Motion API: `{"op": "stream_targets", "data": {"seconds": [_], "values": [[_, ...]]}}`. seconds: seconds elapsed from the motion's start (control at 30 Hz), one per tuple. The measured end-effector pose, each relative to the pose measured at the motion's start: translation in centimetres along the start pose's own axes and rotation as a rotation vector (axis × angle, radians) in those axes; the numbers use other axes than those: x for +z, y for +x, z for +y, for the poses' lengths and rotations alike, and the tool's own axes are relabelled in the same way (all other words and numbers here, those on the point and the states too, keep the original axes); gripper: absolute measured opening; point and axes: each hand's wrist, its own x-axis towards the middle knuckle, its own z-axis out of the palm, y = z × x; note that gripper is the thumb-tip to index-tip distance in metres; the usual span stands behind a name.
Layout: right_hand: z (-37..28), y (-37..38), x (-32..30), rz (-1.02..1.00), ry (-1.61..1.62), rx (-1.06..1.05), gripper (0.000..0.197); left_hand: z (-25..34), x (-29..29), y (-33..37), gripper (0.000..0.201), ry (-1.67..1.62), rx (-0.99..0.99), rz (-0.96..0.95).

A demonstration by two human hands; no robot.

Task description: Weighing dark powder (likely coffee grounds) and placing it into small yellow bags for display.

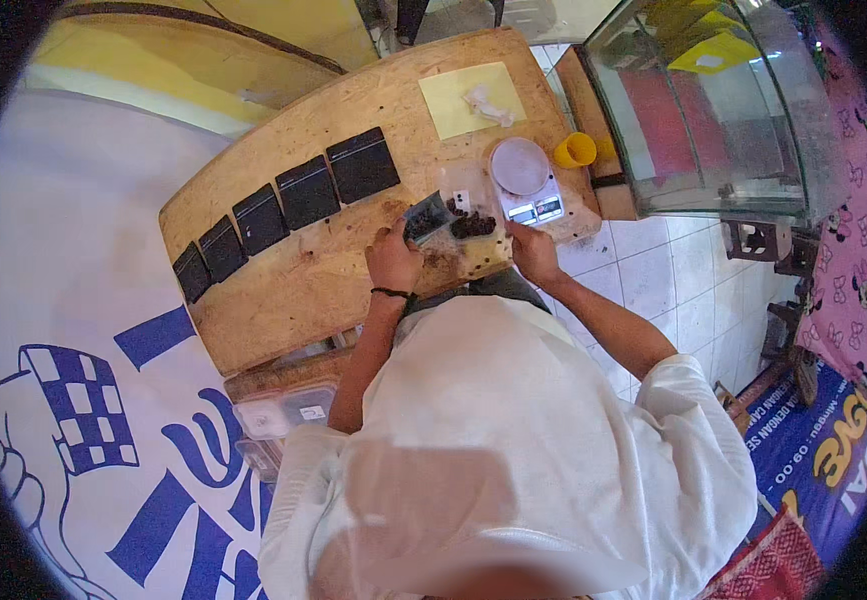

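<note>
My left hand [395, 258] grips a small dark, glossy pouch [426, 219], tilted toward the right. Beside it, dark brown clumps [472, 223] lie on what looks like clear plastic near the table's front edge. My right hand [533, 254] is closed at the front left corner of a white kitchen scale [536, 212]; whatever its fingertips pinch is too small to make out. On the scale rests a round pale dish [520, 166]. A row of several black pouches [305, 192] lies flat to the left, on the wooden table [283, 280].
Behind the scale lie a yellow sheet [448, 112] and a crumpled clear wrapper [490, 106]. A yellow cup [575, 150] is at the right edge, next to a glass case [713, 130]. Lidded plastic containers [273, 413] sit below the table's left front.
</note>
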Motion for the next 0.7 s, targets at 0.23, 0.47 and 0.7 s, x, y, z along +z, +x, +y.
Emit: {"op": "stream_targets", "data": {"seconds": [0.23,0.47,0.7], "values": [[-0.2,4.0,2.3,0.066,0.133,0.006,0.025,-0.2,0.6,0.2,0.046,-0.010,0.053,0.050],[-0.3,0.5,0.1,0.005,0.258,0.191,0.024,-0.1,0.1,-0.8,0.045,-0.014,0.042,0.071],[2.0,-3.3,1.6,0.088,0.337,0.282,0.018,-0.1,0.0,-0.6,0.043,-0.037,0.030,0.020]]}}
